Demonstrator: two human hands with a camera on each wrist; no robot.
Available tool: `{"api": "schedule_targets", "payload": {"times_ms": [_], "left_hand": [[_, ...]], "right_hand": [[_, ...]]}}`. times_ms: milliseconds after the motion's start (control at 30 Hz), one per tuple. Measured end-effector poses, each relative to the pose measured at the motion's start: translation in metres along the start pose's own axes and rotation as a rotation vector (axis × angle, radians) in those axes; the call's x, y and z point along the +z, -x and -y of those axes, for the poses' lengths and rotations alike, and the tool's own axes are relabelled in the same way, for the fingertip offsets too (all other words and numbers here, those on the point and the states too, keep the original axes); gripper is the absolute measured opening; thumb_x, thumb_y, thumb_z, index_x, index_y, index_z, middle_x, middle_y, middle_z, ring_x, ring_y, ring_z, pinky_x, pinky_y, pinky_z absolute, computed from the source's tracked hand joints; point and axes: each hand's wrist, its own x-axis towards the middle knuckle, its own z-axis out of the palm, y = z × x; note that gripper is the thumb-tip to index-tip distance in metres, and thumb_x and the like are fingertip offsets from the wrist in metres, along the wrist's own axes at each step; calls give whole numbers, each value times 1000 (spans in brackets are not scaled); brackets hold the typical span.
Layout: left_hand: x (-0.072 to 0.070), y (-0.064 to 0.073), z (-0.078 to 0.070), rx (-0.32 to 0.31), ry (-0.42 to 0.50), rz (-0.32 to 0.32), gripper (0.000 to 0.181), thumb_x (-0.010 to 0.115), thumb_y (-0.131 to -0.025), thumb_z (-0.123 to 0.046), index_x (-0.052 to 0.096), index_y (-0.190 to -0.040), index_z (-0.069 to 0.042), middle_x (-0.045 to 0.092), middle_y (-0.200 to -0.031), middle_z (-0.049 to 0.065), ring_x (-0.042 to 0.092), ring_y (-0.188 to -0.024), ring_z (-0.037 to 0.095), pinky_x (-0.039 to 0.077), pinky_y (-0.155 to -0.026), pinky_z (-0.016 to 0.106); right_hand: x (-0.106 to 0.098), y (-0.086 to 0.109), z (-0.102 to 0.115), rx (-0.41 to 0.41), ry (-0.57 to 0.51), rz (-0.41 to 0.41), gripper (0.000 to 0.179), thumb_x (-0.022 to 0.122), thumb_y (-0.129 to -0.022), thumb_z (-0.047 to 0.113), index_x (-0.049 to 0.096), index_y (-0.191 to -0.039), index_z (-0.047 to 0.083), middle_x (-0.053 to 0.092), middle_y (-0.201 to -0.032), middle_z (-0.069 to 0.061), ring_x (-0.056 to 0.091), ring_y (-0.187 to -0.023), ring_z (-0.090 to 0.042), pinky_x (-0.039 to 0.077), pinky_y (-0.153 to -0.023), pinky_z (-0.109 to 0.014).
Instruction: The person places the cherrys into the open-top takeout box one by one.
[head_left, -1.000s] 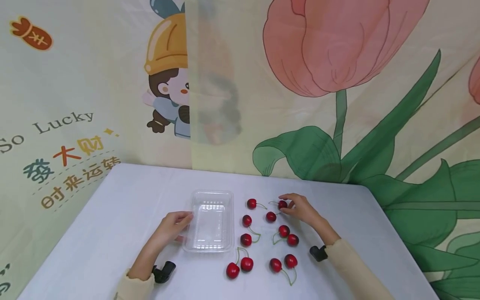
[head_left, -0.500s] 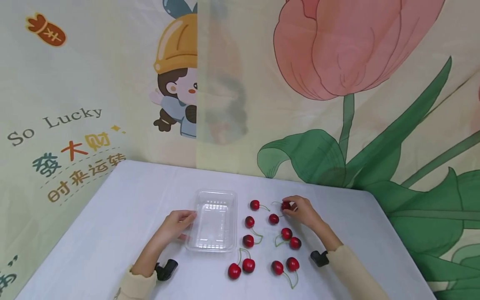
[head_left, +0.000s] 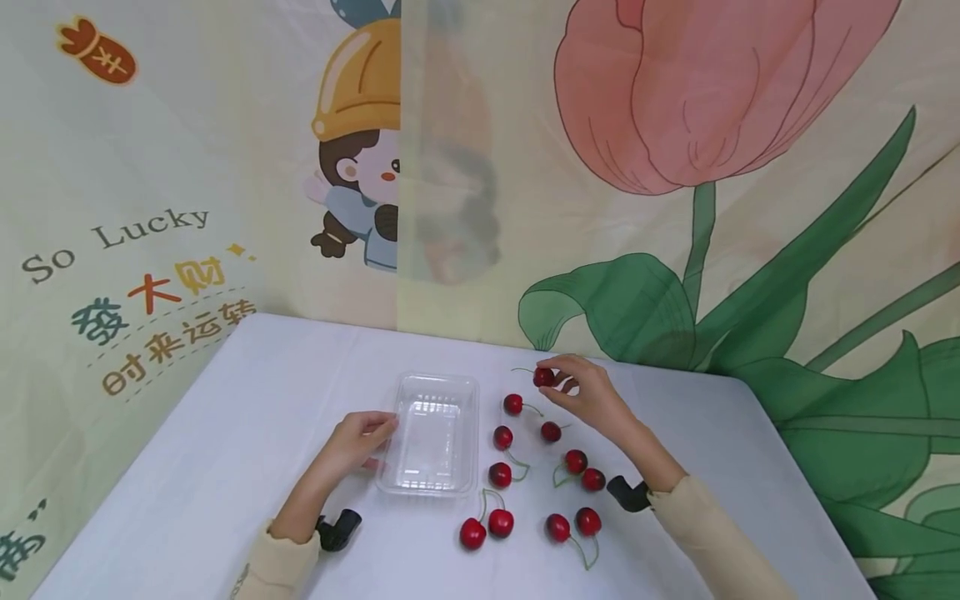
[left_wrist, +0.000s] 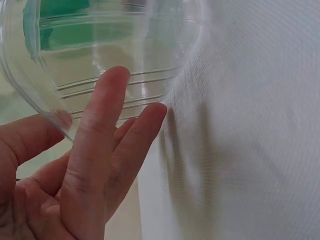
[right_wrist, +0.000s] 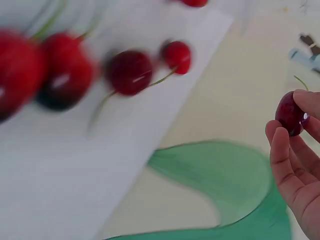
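Observation:
Between thumb and fingertips, my right hand [head_left: 588, 396] pinches a dark red cherry [right_wrist: 290, 114], its thin green stem sticking out. The cherry is held above the far part of the table in the head view. My left hand [head_left: 356, 442] holds the left side of a clear plastic container [head_left: 429, 486], its fingers against the ribbed wall and the thumb at the rim in the left wrist view. The container stands open-topped, with no cherries inside. Just right of it lie several cherries with stems, among them a single cherry [head_left: 513, 404] and a single cherry [head_left: 551, 432] nearest the right hand.
A joined pair of cherries [head_left: 486, 528] lies near the front, with another pair [head_left: 573, 525] to its right and a third pair [head_left: 585, 471] farther back. White cloth covers the table [head_left: 300, 375]. Behind its far edge hangs a printed backdrop [head_left: 465, 317].
The right hand has lifted the cherry off the table and carried it left and away from me. The left hand stays at the container. The head view has shifted slightly.

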Motion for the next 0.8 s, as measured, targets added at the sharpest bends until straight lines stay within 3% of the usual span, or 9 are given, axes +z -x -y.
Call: {"api": "schedule_targets", "payload": {"times_ms": [333, 533, 800], "left_hand": [[0, 0, 1, 1, 9, 2, 43, 55, -100, -19, 53, -130, 12, 56, -127, 31, 64, -103, 34, 61, -63, 34], [0, 0, 1, -6, 17, -2, 42, 56, -100, -18, 53, -130, 11, 56, -127, 31, 65, -102, 34, 61, -63, 34], [-1, -1, 2, 1, 17, -13, 40, 57, -99, -17, 55, -128, 10, 57, -126, 30, 65, -101, 33, 61, -62, 34]], "right_hand": [[12, -23, 45, -85, -83, 98, 38, 78, -80, 0, 67, -116, -2, 69, -107, -12, 67, -86, -25, 60, -73, -32], [34, -26, 60, -131, -135, 193, 36, 76, -83, 3, 66, -117, -1, 67, -107, -12, 66, -85, -24, 60, -71, -30], [65, -24, 81, -152, -180, 345, 34, 75, -85, 4, 66, -118, 0, 68, -107, -9, 65, -87, -21, 57, -70, -20]]}}
